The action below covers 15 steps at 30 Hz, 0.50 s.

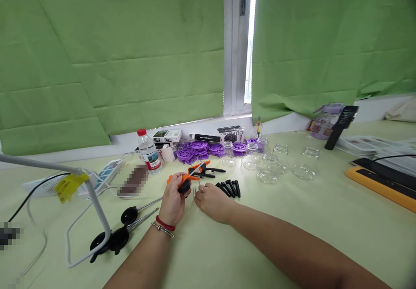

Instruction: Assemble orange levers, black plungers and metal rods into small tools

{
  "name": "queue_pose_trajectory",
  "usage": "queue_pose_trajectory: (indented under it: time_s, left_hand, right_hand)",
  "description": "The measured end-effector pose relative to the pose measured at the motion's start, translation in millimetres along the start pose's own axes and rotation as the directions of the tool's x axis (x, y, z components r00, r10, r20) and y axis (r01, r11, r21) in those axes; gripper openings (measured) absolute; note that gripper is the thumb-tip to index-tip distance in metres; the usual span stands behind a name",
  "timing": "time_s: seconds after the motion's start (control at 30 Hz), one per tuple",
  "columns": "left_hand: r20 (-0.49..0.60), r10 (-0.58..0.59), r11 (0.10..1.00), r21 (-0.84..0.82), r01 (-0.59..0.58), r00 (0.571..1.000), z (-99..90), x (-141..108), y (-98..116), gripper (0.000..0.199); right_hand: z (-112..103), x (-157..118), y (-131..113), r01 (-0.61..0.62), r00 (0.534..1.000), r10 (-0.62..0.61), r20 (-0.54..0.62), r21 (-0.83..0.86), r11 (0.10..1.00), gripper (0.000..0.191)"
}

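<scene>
My left hand [174, 200] is closed around an orange and black tool [184, 184], from which a thin metal rod points up and to the right. Just to its right, my right hand [212, 202] has its fingers pinched near a small silvery cylinder [195, 194] standing at the fingertips; whether it grips the cylinder is hard to tell. Beside the right hand lie several short black tubes [231, 188]. Behind both hands is another orange and black piece [198, 168] with black rods.
Purple wheel-like parts [198, 147] and clear glass jars [267, 170] stand behind the hands. A water bottle [150, 152] is at back left. Black round pieces with metal rods [119, 239] lie left, under a grey frame [99, 211]. An orange-edged device [380, 189] sits right.
</scene>
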<state>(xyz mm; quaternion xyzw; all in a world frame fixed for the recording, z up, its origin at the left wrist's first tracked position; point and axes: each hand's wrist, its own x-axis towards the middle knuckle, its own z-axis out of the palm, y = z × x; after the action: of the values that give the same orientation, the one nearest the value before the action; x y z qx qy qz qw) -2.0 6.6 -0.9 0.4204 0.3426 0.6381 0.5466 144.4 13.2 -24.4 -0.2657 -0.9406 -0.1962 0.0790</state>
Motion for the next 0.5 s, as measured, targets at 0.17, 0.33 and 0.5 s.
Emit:
queue_pose_trajectory:
  time_s: [0.17, 0.33, 0.5]
  left_hand:
    - [-0.009, -0.014, 1.000, -0.001, 0.014, 1.000, -1.8, 0.8, -1.1, 0.017]
    - [-0.025, -0.028, 1.000, 0.013, 0.028, 0.999, -1.7, 1.9, -2.5, 0.018]
    - [-0.013, -0.025, 0.999, 0.022, 0.025, 1.000, -1.5, 1.0, -2.1, 0.018]
  right_hand:
    - [-2.3, -2.0, -3.8, 0.078, 0.997, -0.078, 0.003, -0.082, 0.994, 0.018]
    - [-2.9, -4.6, -4.6, 0.107, 0.994, -0.106, 0.007, -0.093, 0.990, 0.016]
    - [-5.0, -5.7, -3.8, 0.163, 0.987, -0.164, -0.004, -0.080, 0.983, 0.015]
